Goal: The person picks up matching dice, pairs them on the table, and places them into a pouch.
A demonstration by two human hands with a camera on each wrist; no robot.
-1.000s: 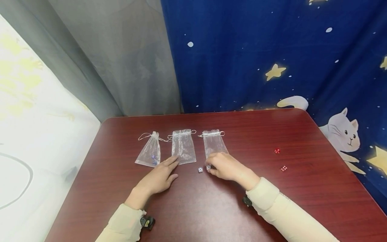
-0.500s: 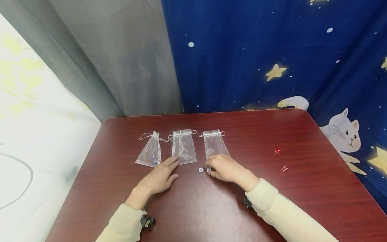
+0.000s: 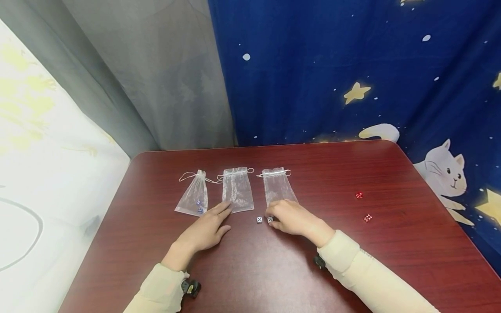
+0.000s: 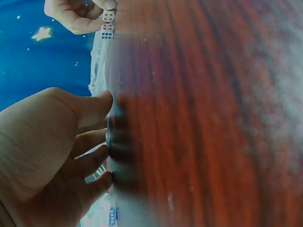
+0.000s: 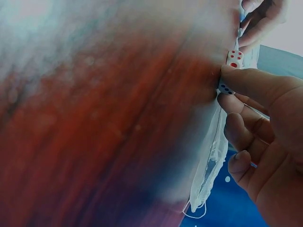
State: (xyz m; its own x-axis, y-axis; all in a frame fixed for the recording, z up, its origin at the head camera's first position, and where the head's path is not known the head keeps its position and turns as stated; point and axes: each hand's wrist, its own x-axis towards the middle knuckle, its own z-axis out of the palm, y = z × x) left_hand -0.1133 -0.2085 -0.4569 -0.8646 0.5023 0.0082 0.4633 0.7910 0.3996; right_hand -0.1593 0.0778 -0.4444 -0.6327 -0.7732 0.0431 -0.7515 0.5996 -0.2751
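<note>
My right hand (image 3: 294, 218) pinches a white die (image 5: 226, 89) between thumb and finger, low at the tabletop. Another white die (image 3: 259, 220) stands just left of it. In the right wrist view this second die shows red pips. My left hand (image 3: 203, 227) lies with fingers extended, fingertips at the lower edge of the middle sheer drawstring bag (image 3: 238, 189). Beyond my right hand is a second sheer bag (image 3: 277, 184), its lower end partly hidden by the hand. The left sheer bag (image 3: 192, 195), gathered at its neck, has two blue dice (image 3: 199, 209) inside.
Two red dice (image 3: 367, 218) lie apart on the right side of the dark red wooden table (image 3: 250, 269). Behind the far edge hang a grey curtain and a blue starry curtain (image 3: 293, 78). A pale wall (image 3: 47, 174) borders the left.
Over the last second my right hand has drawn its die slightly nearer to me, level with the other white die. The left hand, bags and other dice have stayed put.
</note>
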